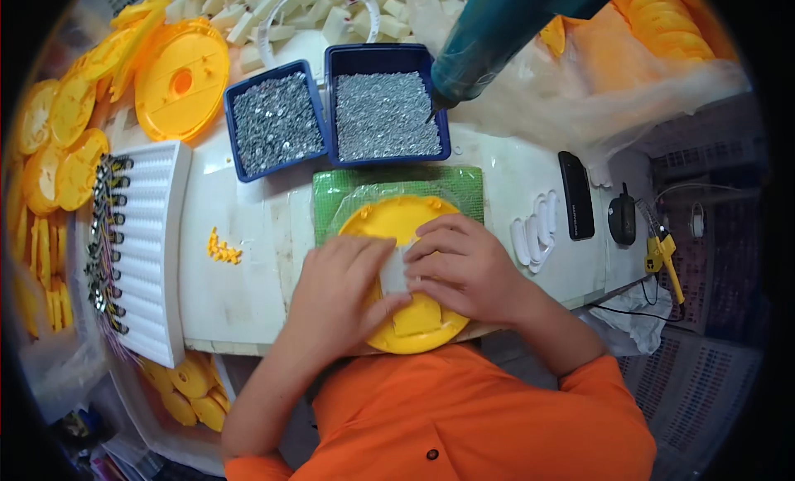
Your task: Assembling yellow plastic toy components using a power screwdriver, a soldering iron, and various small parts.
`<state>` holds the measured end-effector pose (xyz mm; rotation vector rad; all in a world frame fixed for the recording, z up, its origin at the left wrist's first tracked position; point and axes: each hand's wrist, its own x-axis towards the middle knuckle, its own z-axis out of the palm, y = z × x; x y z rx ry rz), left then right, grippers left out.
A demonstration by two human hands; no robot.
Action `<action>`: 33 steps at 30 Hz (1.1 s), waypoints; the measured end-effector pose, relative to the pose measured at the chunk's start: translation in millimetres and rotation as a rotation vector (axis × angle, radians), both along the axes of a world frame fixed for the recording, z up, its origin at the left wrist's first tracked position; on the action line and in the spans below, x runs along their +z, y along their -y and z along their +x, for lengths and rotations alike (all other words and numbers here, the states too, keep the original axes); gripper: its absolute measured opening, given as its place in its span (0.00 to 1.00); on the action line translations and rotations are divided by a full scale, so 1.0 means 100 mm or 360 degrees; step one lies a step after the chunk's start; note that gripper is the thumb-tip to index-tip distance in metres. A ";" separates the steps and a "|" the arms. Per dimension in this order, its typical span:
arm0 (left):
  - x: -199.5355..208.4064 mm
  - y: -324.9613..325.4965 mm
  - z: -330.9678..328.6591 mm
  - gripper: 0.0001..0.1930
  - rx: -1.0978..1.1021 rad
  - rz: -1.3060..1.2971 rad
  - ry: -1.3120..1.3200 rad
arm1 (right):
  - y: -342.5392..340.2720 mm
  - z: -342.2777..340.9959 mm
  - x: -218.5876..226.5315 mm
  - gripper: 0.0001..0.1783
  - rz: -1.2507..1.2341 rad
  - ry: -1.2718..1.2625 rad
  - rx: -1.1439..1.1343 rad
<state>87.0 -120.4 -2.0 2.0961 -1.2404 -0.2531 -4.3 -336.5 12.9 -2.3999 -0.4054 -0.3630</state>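
Observation:
A round yellow plastic cover lies in front of me, partly on a green mat, its near edge close to my body. On its middle sits a whitish rectangular piece, partly hidden by my fingers. My left hand grips the piece from the left, with the thumb at its near end and the fingers at its far end. From the right, my right hand presses curled fingers against the same piece. The underside of both hands is hidden.
Two blue bins of small metal screws stand beyond the mat. A teal electric screwdriver hangs above. Left are a white tray, small yellow bits and yellow covers; right are white parts, a phone and a soldering iron.

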 end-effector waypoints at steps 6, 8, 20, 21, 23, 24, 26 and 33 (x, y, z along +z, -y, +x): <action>0.20 0.05 -0.21 0.30 0.0095 0.0222 0.0428 | 0.40 0.11 -0.05 0.10 0.0202 -0.0054 -0.0348; 0.18 0.06 -0.12 0.28 -0.0178 0.0285 0.0745 | 0.49 0.25 -0.02 0.10 0.0205 -0.0051 -0.0487; 0.30 0.24 0.70 0.19 -0.0093 -0.0319 0.0486 | 0.74 1.27 -0.28 0.06 -0.0243 0.0265 -0.0301; 0.30 0.35 0.84 0.16 0.0077 -0.0360 0.0523 | 0.72 1.28 -0.21 0.06 -0.0208 0.0181 -0.0271; 0.12 0.57 1.11 0.13 0.0204 -0.0368 0.0594 | 0.73 1.30 -0.24 0.05 -0.0213 0.0266 -0.0282; 0.01 0.62 1.21 0.12 0.0274 -0.0262 0.0788 | 0.64 1.30 -0.12 0.05 -0.0242 0.0349 -0.0256; -0.05 0.72 1.32 0.11 0.0316 -0.0178 0.0976 | 0.57 1.28 -0.07 0.05 -0.0292 0.0431 -0.0261; -0.13 0.70 1.38 0.10 0.0368 -0.0198 0.0735 | 0.54 1.24 -0.19 0.10 -0.0787 0.0255 -0.0462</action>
